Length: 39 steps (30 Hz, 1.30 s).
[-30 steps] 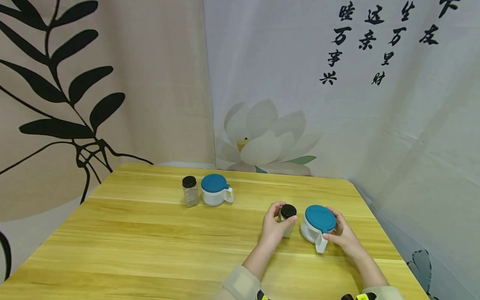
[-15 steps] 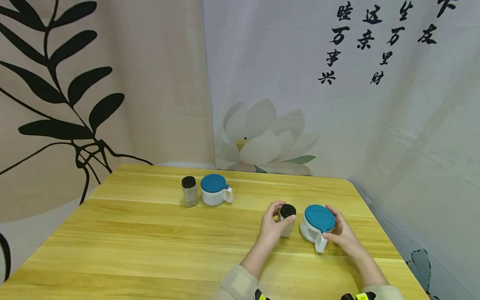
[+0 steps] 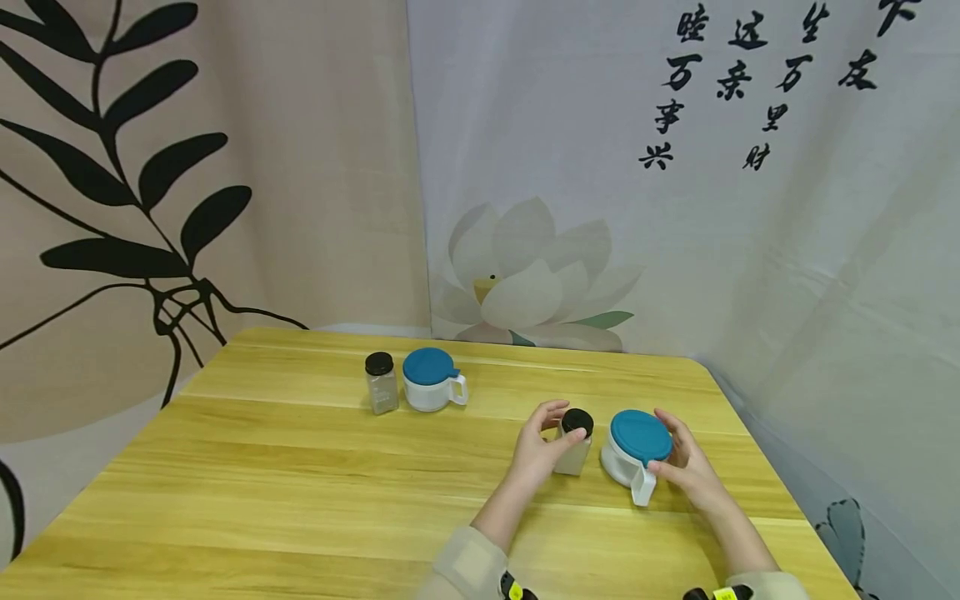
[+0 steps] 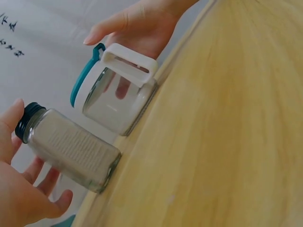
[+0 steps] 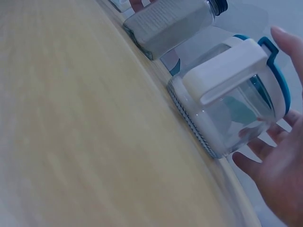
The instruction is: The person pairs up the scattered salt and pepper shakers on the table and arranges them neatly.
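My left hand (image 3: 534, 450) curves loosely beside a square glass shaker bottle (image 3: 572, 460) with a black screw cap. In the left wrist view its thumb tip lies right at the cap, while the other fingers (image 4: 47, 182) spread alongside the glass. To the right stands a clear jar (image 5: 213, 118) with a blue lid and white handle, the handle pointing toward me. My right hand (image 3: 693, 475) is around the jar's right side, thumb near the handle. From the right wrist, its thumb (image 5: 289, 45) appears apart from the lid and its fingers lie loosely near the glass.
A second black-capped bottle (image 3: 383, 390) and a second blue-lidded jar (image 3: 427, 392) stand side by side toward the back left of the wooden table (image 3: 300, 500). Behind the table's far edge hang printed cloths (image 3: 540, 275).
My left hand has drawn slightly left, showing more of the bottle's body. My right hand has shifted a touch right. Both containers stay where they were.
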Each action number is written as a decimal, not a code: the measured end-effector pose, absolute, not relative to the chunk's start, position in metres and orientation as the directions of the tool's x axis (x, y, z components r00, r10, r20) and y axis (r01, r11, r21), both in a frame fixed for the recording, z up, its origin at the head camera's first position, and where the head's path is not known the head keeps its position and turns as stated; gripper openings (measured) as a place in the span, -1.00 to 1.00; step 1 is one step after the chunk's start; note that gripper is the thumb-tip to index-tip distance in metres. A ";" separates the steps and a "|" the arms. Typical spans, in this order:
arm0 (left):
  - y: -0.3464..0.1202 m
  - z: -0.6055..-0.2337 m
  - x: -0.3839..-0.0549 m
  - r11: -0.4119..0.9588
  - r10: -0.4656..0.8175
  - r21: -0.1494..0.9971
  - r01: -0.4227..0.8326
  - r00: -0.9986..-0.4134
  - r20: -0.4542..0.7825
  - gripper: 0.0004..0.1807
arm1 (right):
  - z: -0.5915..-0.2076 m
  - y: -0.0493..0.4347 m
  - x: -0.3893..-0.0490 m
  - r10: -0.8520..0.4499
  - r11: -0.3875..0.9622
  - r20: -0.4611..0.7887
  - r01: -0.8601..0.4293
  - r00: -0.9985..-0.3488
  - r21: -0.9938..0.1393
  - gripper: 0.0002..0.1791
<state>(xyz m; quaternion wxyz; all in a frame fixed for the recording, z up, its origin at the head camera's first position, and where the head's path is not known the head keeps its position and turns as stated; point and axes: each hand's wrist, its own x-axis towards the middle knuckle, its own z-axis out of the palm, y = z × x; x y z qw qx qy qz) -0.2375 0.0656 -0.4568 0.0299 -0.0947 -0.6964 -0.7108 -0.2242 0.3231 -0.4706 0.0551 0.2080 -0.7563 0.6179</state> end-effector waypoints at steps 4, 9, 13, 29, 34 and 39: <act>0.063 -0.454 -0.238 -0.033 0.107 0.983 0.181 -0.977 0.183 -0.51 | -0.470 0.324 -0.224 -0.240 0.155 0.355 -0.397 -0.903 -0.905 -0.19; 0.058 -0.450 -0.238 -0.039 0.127 0.978 0.206 -0.970 0.209 -0.49 | -0.469 0.324 -0.224 -0.238 0.146 0.383 -0.422 -0.893 -0.894 -0.22; 0.054 -0.448 -0.238 -0.026 0.133 0.977 0.213 -0.968 0.214 -0.49 | -0.468 0.323 -0.224 -0.233 0.147 0.399 -0.437 -0.887 -0.887 -0.23; 0.041 -0.440 -0.239 0.028 0.137 0.970 0.242 -0.962 0.236 -0.47 | -0.459 0.320 -0.222 -0.181 0.203 0.410 -0.442 -0.894 -0.874 -0.24; 0.037 -0.437 -0.238 0.024 0.149 0.969 0.244 -0.960 0.238 -0.47 | -0.457 0.319 -0.221 -0.178 0.194 0.425 -0.455 -0.888 -0.869 -0.24; 0.033 -0.437 -0.238 0.042 0.160 0.966 0.254 -0.956 0.244 -0.46 | -0.454 0.319 -0.221 -0.181 0.168 0.434 -0.463 -0.882 -0.870 -0.24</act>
